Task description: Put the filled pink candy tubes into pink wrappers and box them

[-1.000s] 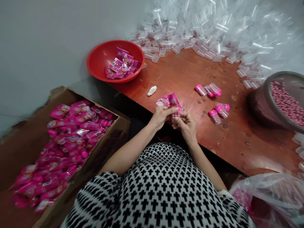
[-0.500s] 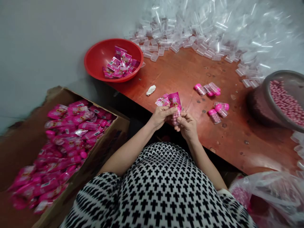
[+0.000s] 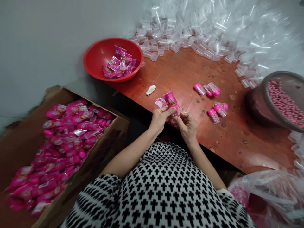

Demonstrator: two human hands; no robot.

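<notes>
Near the table's front edge, my left hand [image 3: 161, 119] pinches a pink printed sleeve [image 3: 171, 99] with its thumb on top. My right hand [image 3: 187, 126] grips the lower end of a clear bottle of pink beads, which sits at least partly within the sleeve; the fingers hide much of it. Another pink printed wrapper [image 3: 161, 101] lies flat just beyond my left hand. To the right on the table rest several small filled bottles with pink caps [image 3: 214, 116].
A red bowl [image 3: 95, 60] holds pink wrappers. Left is a cardboard box [image 3: 121, 126] of wrapped bottles. Clear empty tubes [image 3: 201, 31] pile up at the back. A grey bucket [image 3: 262, 95] of pink beads and a plastic bag [image 3: 273, 190] are at right; a white lump [image 3: 150, 90] lies near centre.
The pink sleeve has tilted to the left and covers more of the bottle. My left thumb and right fingers have shifted slightly around it.
</notes>
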